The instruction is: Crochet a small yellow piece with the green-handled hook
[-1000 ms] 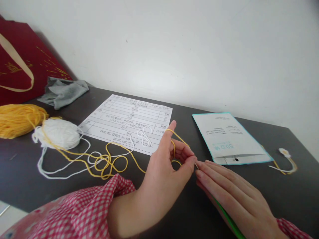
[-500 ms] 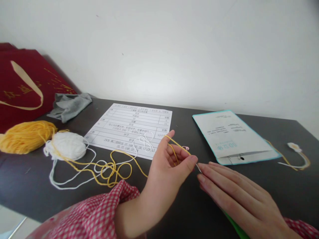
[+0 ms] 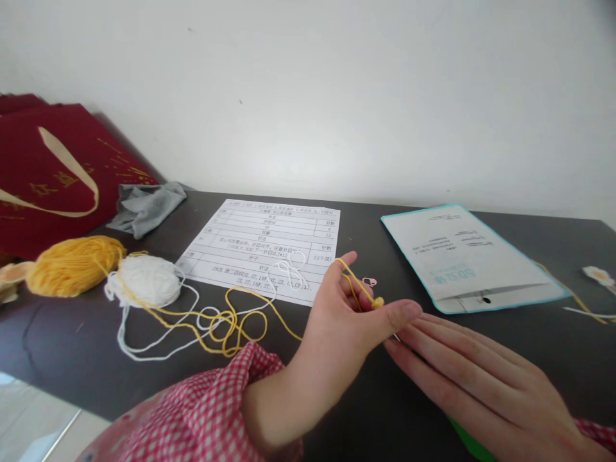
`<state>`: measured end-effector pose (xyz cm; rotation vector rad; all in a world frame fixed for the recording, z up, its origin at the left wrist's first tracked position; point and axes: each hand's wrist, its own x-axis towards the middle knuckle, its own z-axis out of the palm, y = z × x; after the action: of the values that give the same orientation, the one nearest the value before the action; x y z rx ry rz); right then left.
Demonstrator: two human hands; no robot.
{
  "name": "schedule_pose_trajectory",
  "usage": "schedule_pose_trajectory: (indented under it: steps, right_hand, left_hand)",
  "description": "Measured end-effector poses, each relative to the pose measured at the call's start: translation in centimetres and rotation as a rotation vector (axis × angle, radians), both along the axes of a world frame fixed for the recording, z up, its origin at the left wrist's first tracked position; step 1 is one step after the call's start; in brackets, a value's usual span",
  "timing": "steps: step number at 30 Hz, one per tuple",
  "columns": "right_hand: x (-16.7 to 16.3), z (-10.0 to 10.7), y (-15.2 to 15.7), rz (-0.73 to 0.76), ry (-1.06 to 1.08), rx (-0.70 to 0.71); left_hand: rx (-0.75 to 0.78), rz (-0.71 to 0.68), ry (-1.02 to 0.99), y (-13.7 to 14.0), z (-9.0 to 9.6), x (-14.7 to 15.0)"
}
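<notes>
Yellow yarn (image 3: 357, 280) runs over the raised index finger of my left hand (image 3: 337, 327), whose other fingers curl in. A small yellow knot of yarn (image 3: 378, 302) shows just above my left thumb, which reaches to the fingertips of my right hand (image 3: 481, 378). My right fingers lie together around a crochet hook; a sliver of its metal shaft (image 3: 396, 337) shows at the fingertips, and its green handle (image 3: 470, 441) sticks out below the palm. The hook's tip is hidden. Beyond my left hand, a pink stitch marker (image 3: 369, 282) lies on the table.
A yellow yarn ball (image 3: 74, 266) and a white yarn ball (image 3: 147, 281) sit at left, their strands looped together. A printed sheet (image 3: 260, 247) lies in the middle, a white pouch (image 3: 462, 256) to its right. Farther out are a red bag (image 3: 58, 154), grey cloth (image 3: 147, 205) and a small white-and-yellow piece (image 3: 598, 276).
My view has turned a little left, so things sit farther right. The yellow knot now shows above my left thumb, and the thumb has come against my right fingertips.
</notes>
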<state>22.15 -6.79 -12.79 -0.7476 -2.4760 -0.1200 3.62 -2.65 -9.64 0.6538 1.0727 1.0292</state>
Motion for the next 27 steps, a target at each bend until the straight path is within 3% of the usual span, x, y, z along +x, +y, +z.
schedule_pose_trajectory:
  steps: [11, 17, 23, 27]
  right_hand:
    - [0.1, -0.7, -1.1, -0.040, 0.076, -0.138]
    - [0.2, -0.6, -1.0, -0.028, 0.115, -0.079]
    - [1.4, -1.1, -1.4, -0.116, 0.185, -0.089]
    - [1.2, -0.4, -0.9, -0.127, 0.206, -0.072]
  left_hand:
    - [0.071, 0.020, 0.080, -0.7, 0.3, 0.1]
    - [0.097, 0.078, -0.069, -0.9, 0.5, 0.0]
    - [0.087, 0.066, -0.238, -1.2, 0.7, -0.1]
    - [0.056, 0.080, -0.274, -1.1, 0.7, -0.2]
